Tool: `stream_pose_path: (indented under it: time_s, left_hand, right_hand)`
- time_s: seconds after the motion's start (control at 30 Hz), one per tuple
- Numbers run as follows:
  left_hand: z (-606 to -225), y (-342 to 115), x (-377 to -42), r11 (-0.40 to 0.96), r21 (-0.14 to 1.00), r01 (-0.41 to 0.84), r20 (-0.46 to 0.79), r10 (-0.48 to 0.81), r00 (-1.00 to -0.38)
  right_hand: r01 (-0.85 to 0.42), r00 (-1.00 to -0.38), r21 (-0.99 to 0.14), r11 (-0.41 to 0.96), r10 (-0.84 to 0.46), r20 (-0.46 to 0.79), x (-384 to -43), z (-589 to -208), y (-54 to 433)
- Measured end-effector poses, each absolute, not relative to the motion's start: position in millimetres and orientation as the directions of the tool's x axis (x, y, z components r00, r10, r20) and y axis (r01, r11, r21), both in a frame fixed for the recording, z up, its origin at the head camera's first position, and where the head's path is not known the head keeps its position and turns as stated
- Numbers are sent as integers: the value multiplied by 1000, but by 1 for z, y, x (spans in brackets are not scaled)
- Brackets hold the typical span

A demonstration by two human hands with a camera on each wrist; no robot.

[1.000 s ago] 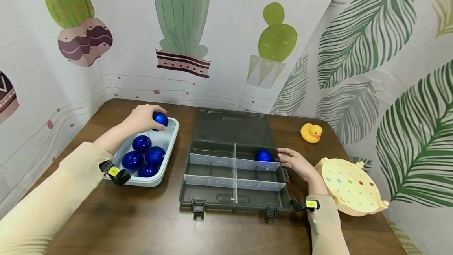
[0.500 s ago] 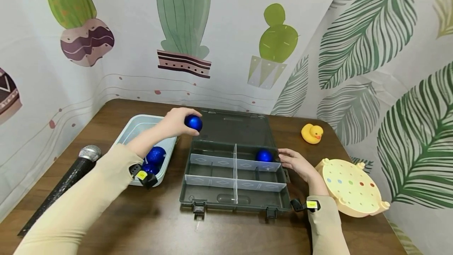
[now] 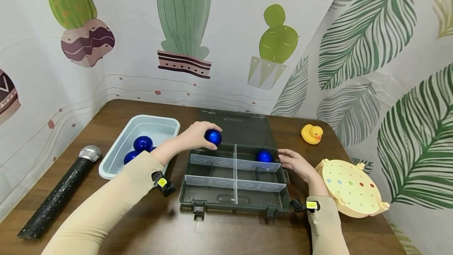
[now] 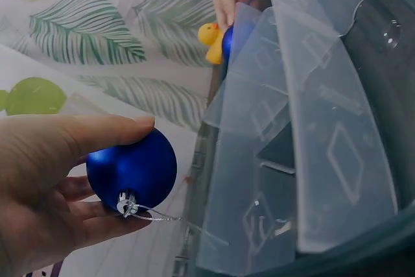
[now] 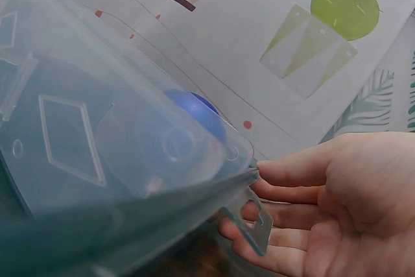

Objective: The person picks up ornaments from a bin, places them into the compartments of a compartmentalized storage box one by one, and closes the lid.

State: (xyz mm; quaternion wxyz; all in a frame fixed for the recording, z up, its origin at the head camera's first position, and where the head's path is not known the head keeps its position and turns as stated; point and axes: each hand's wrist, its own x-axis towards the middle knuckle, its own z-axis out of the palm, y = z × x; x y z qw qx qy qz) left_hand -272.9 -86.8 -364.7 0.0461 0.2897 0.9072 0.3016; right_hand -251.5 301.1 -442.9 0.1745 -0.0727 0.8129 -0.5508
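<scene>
In the head view my left hand [image 3: 196,136] pinches a blue Christmas bauble [image 3: 213,137] between thumb and fingers, above the back-left compartment of a dark divided box [image 3: 210,196]. The left wrist view shows the bauble's silver cap [image 4: 127,204] and thin loop of string. A second blue bauble [image 3: 264,156] sits in the box's back-right compartment. At the box's right side, my right hand [image 3: 298,165] touches the wall near the back corner, its fingers fairly straight beside a side latch [image 5: 254,226]. The clear dividers [image 3: 216,180] stand upright, and the lid [image 3: 235,127] lies folded back.
A pale blue tray [image 3: 173,123] on the left holds more blue baubles [image 3: 143,143], partly hidden by my left arm. Nearby lies a black microphone [image 3: 58,192]. To the right are a yellow rubber duck [image 3: 312,134] and a cream round pegboard-like toy [image 3: 354,186].
My left hand has carried the bauble rightward from the tray to over the box. The microphone and tray have come out from behind my arm. My right hand stays put.
</scene>
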Motion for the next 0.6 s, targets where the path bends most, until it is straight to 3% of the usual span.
stream_pose_path:
  time_s: [0.6]
  left_hand:
    - [-393,-72,-277,663,549,509,-44,631,-774]
  right_hand:
    - [79,-927,-925,372,-315,-205,-252,-443,302]
